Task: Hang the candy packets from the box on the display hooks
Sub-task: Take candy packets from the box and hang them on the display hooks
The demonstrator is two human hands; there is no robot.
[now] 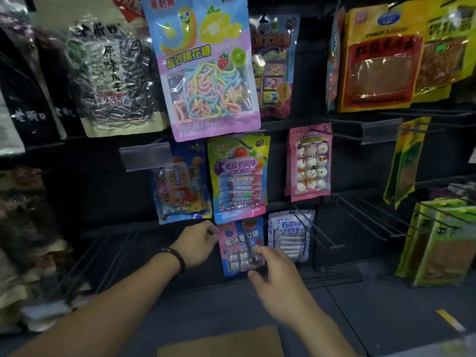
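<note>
A pink and blue candy packet (238, 238) hangs low on the dark display wall, threaded on a black hook (247, 240). My left hand (197, 244) pinches the packet's upper left corner. Lower down, my right hand (274, 276) holds its bottom right part, thumb under the edge and fingers curled on the front. A corner of the cardboard box (221, 341) shows at the bottom of the view. Beside the packet hangs a white and blue candy packet (289, 234) on its own hook.
Above hang a green-yellow packet (238, 176), a blue packet (181, 186), a pink snowman packet (310, 163) and a large sour-worm bag (203, 68). Bare hooks (365, 220) jut out at right, others (103, 256) at left. Green bags (438, 243) hang far right.
</note>
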